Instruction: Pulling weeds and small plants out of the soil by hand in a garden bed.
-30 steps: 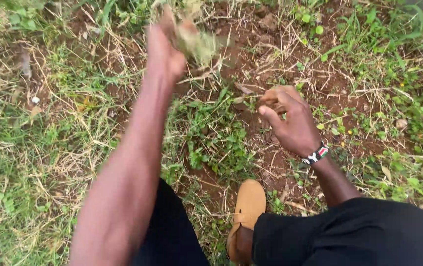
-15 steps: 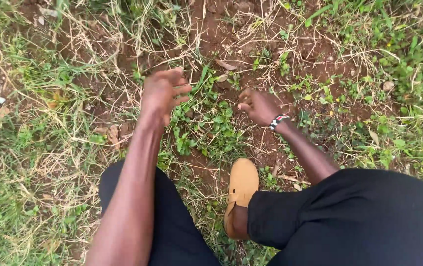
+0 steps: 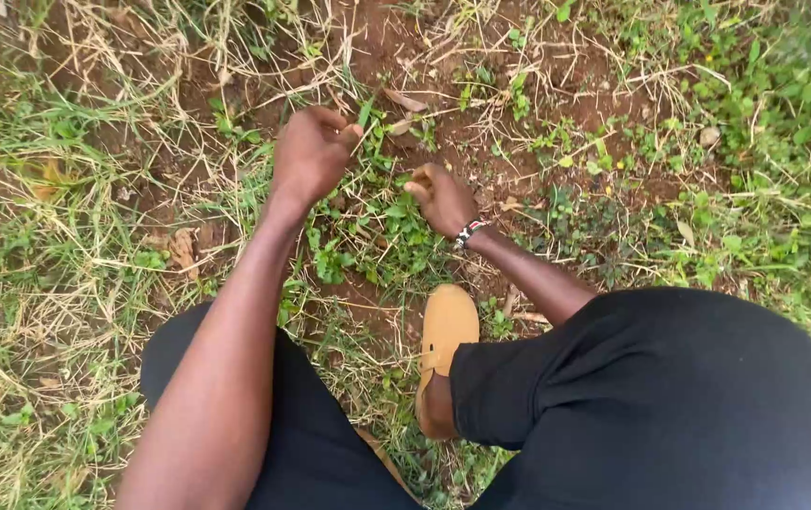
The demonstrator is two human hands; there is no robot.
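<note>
1. Ground (image 3: 75,283): mostly dry straw and green grass, with a bare red-soil strip (image 3: 405,38) already showing up top. Looks like partly weeded, plenty left.
2. Weed clump (image 3: 377,236): leafy green patch, rooted between both hands, just ahead of tan shoe (image 3: 448,331).
3. Left hand (image 3: 311,151): fingers curled together, nothing visibly held.
4. Right hand (image 3: 443,198): down at the clump, fingers pinched; can't tell on what.

black trousers (image 3: 689,397), tan shoe (image 3: 445,342), beaded wristband (image 3: 468,231), bare forearms
</note>
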